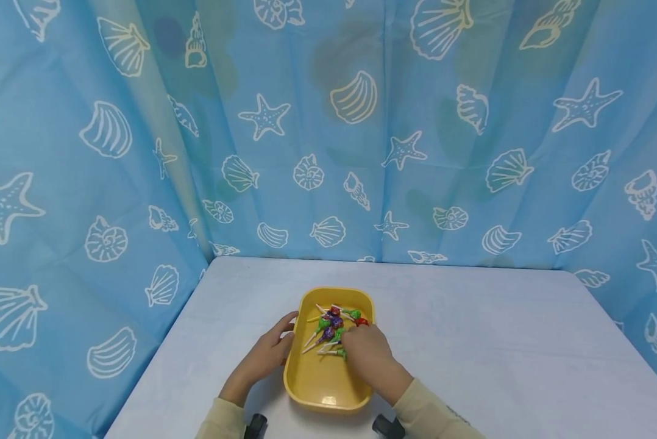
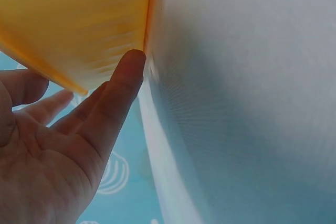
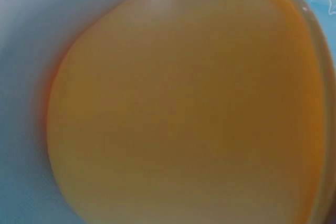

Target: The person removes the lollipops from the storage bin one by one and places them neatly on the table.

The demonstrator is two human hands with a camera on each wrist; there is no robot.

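Observation:
A yellow tray [image 1: 328, 390] stands on the table, its outer wall [image 3: 184, 103] filling most of the right wrist view. Several lollipops [image 1: 328, 332] with white sticks and green, purple and red wrappers lie loose in its middle and far part. My left hand [image 1: 268, 353] is at the tray's left side, and in the left wrist view its extended fingers [image 2: 123, 77] touch the outer wall. My right hand [image 1: 369, 356] reaches over the right rim among the lollipops. Its fingertips are hidden from the head view, so whether it holds a lollipop does not show.
The tray sits on a white-covered table [image 1: 471, 341]. A blue curtain [image 1: 306, 134] with white shells and starfish hangs along the back and sides. Black straps or devices [image 1: 389, 427] show near both wrists at the front.

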